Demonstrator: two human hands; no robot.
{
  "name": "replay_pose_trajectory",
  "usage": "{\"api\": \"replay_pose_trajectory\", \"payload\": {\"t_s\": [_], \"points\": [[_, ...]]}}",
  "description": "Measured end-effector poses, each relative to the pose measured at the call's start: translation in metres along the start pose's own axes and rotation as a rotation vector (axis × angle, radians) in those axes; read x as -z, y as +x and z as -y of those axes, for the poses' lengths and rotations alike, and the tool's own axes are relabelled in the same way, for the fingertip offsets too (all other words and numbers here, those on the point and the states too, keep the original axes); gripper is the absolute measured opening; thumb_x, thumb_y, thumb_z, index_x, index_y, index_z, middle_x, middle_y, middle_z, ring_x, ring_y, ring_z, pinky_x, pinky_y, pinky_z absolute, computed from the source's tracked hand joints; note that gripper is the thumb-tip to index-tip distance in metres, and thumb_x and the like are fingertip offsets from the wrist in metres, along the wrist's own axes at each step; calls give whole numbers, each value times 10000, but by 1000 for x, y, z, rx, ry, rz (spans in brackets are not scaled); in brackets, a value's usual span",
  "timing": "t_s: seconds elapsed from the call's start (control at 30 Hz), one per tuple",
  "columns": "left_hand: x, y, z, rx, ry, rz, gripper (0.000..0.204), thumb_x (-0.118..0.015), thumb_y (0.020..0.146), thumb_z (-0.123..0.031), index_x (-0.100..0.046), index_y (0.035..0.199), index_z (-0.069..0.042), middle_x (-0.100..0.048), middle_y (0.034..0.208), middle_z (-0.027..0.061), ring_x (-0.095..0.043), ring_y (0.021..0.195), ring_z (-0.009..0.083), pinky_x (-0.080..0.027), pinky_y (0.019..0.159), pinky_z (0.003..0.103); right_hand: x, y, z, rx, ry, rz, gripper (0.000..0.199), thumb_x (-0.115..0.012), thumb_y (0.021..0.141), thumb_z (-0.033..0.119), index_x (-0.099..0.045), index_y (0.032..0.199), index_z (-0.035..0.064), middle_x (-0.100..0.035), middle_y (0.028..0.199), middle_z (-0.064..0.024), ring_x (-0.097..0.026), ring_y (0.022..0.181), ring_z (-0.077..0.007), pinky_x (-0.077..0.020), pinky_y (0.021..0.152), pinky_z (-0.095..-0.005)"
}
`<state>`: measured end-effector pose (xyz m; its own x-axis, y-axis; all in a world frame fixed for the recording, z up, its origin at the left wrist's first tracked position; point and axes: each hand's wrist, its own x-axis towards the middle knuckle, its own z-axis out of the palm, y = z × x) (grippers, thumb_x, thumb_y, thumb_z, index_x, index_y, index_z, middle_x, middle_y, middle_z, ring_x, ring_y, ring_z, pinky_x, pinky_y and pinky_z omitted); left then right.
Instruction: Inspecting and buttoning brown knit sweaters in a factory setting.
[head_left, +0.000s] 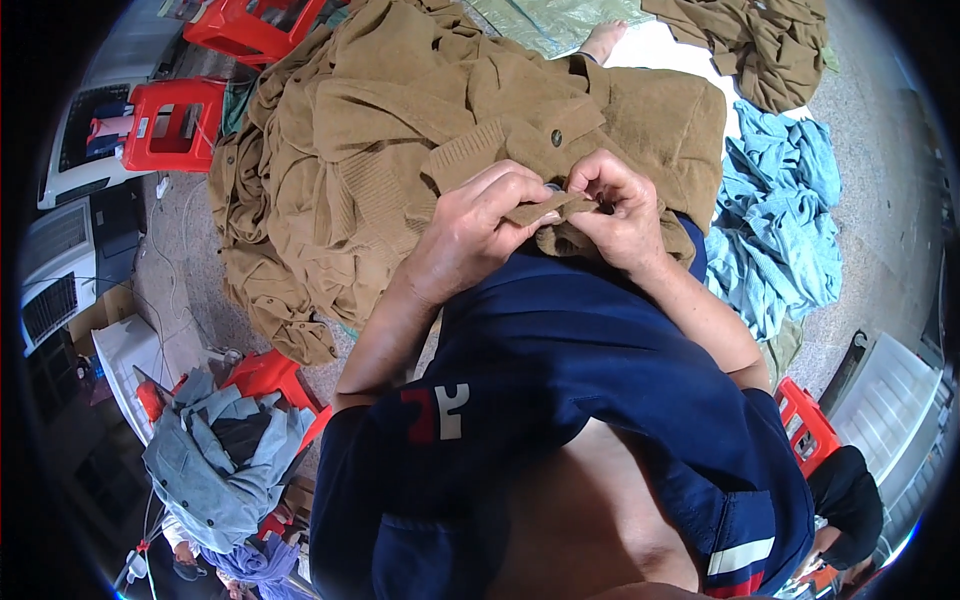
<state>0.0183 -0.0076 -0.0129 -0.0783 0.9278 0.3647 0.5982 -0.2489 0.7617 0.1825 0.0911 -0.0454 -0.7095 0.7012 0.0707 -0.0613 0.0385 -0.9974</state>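
Observation:
A brown knitted cardigan (pixel 640 110) with ribbed edging lies over my lap. My left hand (pixel 475 215) pinches a folded strip of its edge between thumb and fingers. Right beside it, my right hand (pixel 618 212) is closed on the same strip, its fingertips bent in close to the left ones. A dark round button (pixel 556 138) shows on the cloth just above my hands. Another button (pixel 552 187) is partly visible between my fingertips. Whether a thread or needle is held there is too small to tell.
A heap of brown knitwear (pixel 290 180) spreads to the left. Light blue garments (pixel 780 200) are piled at the right, with more brown knitwear (pixel 770 50) beyond. Red stools (pixel 175 125) stand on the left. Grey-blue clothes (pixel 225 460) lie over another stool. Other people are partly visible at the edges.

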Motion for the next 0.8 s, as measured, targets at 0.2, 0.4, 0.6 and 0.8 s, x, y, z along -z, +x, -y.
{"api": "replay_pose_trajectory", "payload": {"t_s": [0.2, 0.4, 0.6, 0.8], "points": [[-10, -6, 5, -209, 219, -81, 209, -674, 706, 39, -569, 880, -8, -603, 847, 119, -621, 741, 275, -508, 617, 339, -1, 0, 4, 3, -53, -44, 210, -635, 688, -86, -523, 801, 51, -487, 725, 53, -444, 629, -12, -372, 553, -191], [-14, -8, 6, -218, 256, -224, 240, -695, 729, -19, -573, 934, -41, -627, 822, 95, -625, 703, 262, -477, 560, 327, 5, 1, 19, 112, -238, 100, 416, -748, 707, 62, -527, 1059, 73, -583, 869, -86, -593, 691, -179, -489, 634, -303], [12, -35, 2, 299, -334, -231, 123, -662, 879, -18, -630, 997, -28, -646, 836, 54, -623, 717, 130, -513, 657, 246, 28, 4, 19, -144, -695, 777, 296, -587, 768, 83, -591, 1064, 84, -642, 821, -225, -620, 841, -418, -481, 732, -501], [39, -50, 78, 482, -114, -471, 67, -566, 956, -67, -580, 982, -6, -577, 758, 20, -523, 658, 70, -450, 608, 214, 173, 135, 21, -192, -752, 259, 423, -582, 892, 409, -671, 1080, 41, -654, 933, -154, -639, 850, -259, -524, 758, -392]]}}
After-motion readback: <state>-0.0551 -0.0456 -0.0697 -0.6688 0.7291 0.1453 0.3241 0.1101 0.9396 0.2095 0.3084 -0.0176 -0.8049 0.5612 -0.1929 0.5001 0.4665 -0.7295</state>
